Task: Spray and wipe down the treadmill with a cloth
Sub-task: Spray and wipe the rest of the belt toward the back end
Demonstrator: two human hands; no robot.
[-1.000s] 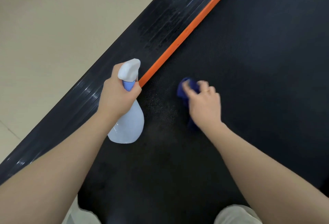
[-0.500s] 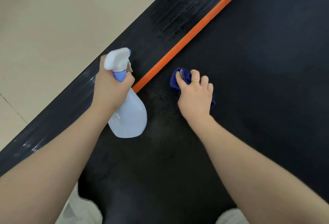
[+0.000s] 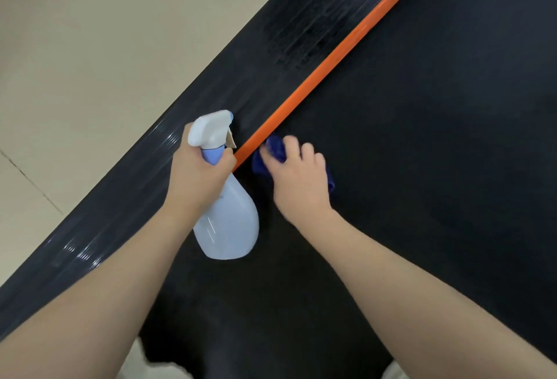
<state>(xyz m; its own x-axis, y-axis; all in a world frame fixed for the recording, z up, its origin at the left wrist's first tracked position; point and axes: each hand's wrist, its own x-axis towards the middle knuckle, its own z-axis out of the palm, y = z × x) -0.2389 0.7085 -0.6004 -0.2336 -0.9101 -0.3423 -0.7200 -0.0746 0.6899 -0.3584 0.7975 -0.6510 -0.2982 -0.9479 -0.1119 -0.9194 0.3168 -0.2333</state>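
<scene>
Nearest, over the black treadmill belt [image 3: 422, 167], left hand [image 3: 197, 179] with fingers wrapped round the neck of a pale spray bottle [image 3: 227, 222], nozzle aimed away. Just beyond, right hand [image 3: 298, 179], blurred, fingers curled down onto a blue cloth [image 3: 275, 148] on the belt, beside the orange strip [image 3: 331, 62]. Farther left, dark side rail [image 3: 211, 101], then beige floor [image 3: 105, 32].

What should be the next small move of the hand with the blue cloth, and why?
Probably slide the blue cloth forward along the orange strip. The right hand presses it on the black belt right beside the strip, and fine spray specks seem to lie there. The left hand only grips the spray bottle.
</scene>
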